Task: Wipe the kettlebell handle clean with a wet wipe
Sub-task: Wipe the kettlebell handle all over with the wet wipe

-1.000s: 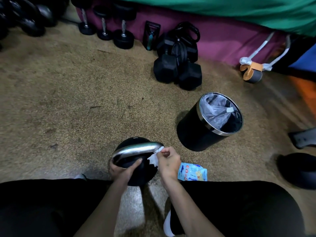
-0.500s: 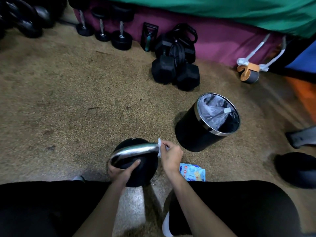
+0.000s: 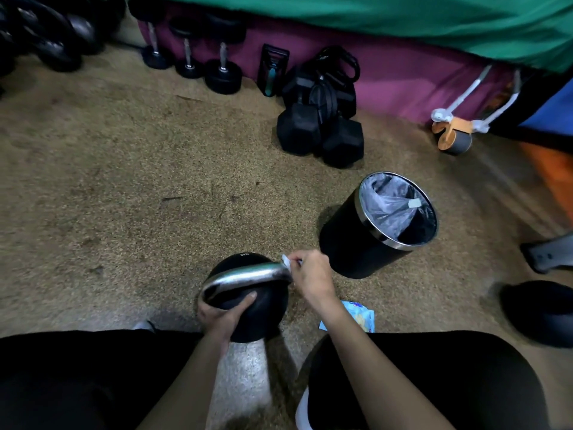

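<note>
Sitting on the speckled floor point(image 3: 124, 181) just ahead of the person's black-clad knees, the kettlebell point(image 3: 263, 318) is a black ball with a chrome handle point(image 3: 245, 277) arching across its top. The right hand point(image 3: 313, 277) pinches a white wet wipe point(image 3: 285, 262) in curled fingers against the right end of that handle, and most of the wipe is hidden behind the fingers. The left hand point(image 3: 223, 315) grips the kettlebell at the near left, its thumb laid over the black body under the handle's left end. Just to the right, partly covered by the right forearm, a blue wipes packet point(image 3: 361, 318) lies flat on the floor. Beyond the right hand stands a black bin point(image 3: 350, 243) with a metal rim and a grey liner, close to the hand but apart from it. Farther back, black hex dumbbells point(image 3: 319, 135) are heaped against a purple mat point(image 3: 403, 79), round-headed dumbbells point(image 3: 220, 72) stand on end to their left, and an orange-and-grey ab wheel point(image 3: 454, 136) rests at the right. More dark weights point(image 3: 55, 35) crowd the far left corner, blurred.
</note>
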